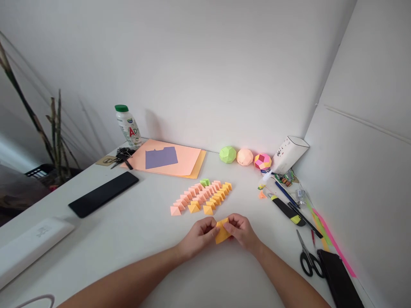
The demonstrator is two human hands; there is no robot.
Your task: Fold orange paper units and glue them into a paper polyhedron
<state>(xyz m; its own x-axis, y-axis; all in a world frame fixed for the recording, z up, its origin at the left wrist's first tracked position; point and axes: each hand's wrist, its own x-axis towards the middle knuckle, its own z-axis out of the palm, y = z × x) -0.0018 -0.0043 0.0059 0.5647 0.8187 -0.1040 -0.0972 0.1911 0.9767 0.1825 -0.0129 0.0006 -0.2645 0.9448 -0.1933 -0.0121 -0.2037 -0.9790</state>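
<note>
Between my two hands is a small piece of orange paper (222, 234), held a little above the white table. My left hand (201, 236) pinches its left edge between thumb and fingers. On the upper right side, my right hand (242, 231) grips it with the thumb lying across its face. Just beyond my hands stand rows of small folded paper pyramids: peach ones (175, 210), orange ones (208, 209) and green ones (204, 182). Part of the orange paper is hidden behind my fingers.
Paper balls (227, 155) line the wall. Peach sheets (160, 171) lie at the back left near a bottle (128, 126). A black slab (104, 194) rests at left. A utility knife (287, 209), scissors (308, 256) and a phone (339, 278) are on the right.
</note>
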